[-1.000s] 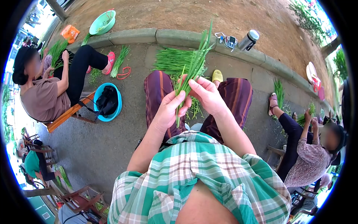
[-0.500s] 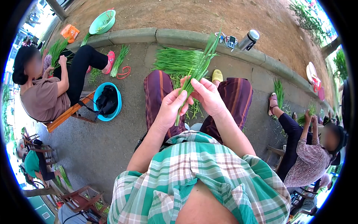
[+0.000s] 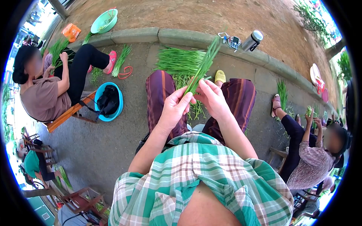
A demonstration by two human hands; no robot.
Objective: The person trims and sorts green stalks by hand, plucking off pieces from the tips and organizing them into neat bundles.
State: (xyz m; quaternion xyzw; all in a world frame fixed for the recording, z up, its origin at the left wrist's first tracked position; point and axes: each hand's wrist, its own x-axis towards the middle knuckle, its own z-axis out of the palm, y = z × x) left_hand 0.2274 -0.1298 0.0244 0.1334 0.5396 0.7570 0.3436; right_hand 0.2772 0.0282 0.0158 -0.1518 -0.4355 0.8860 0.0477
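In front of my lap I hold a small bunch of garlic chives (image 3: 205, 64), its tips pointing up and to the right. My left hand (image 3: 175, 108) is closed around the lower part, with the thumb lying along the stalks. My right hand (image 3: 212, 98) pinches at the bunch's right side, its fingertips against the stalks. Beyond my knees a broad heap of garlic chives (image 3: 179, 61) lies on the pavement. Loose trimmings (image 3: 196, 109) show between my legs, partly hidden by my hands.
A blue basin (image 3: 119, 103) with a black bag stands left, beside a seated person (image 3: 49, 86) holding chives. Another person (image 3: 315, 162) sits right. Along the kerb (image 3: 177, 37) are keys, a phone (image 3: 235, 42) and a steel flask (image 3: 252, 40). A green basin (image 3: 103, 22) sits beyond.
The bunch has shifted slightly, and its lower ends no longer stick out far below my left hand. My right fingers have moved a little along the stalks.
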